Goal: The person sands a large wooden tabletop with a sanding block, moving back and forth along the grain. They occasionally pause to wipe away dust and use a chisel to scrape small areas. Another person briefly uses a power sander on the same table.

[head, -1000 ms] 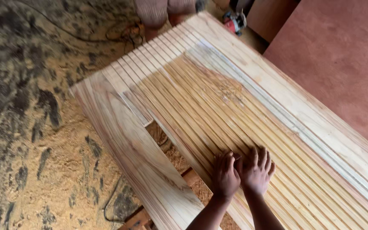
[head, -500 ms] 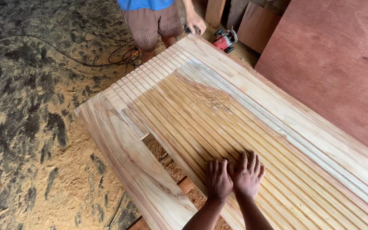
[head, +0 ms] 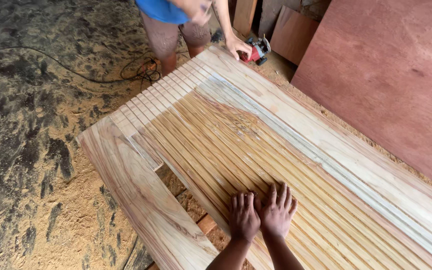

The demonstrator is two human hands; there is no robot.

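Note:
A large wooden door panel (head: 326,150) made of many narrow slats lies flat in front of me, framed by wider pale boards. My left hand (head: 243,217) and my right hand (head: 277,210) rest side by side, palms down and fingers spread, on the slats near the panel's near edge. Neither hand holds anything. A broad loose plank (head: 141,195) lies along the left side of the slats, with a gap between it and them.
Another person in a blue top and brown shorts (head: 173,25) stands at the far end, one hand (head: 237,46) on the panel's corner. A red power tool (head: 257,49) sits beside that hand. A reddish plywood sheet (head: 391,75) is at right. Sawdust and a cable (head: 76,70) cover the floor.
The view has tilted up, bringing more of the other person and the red tool into sight. My hands stay pressed together on the slats.

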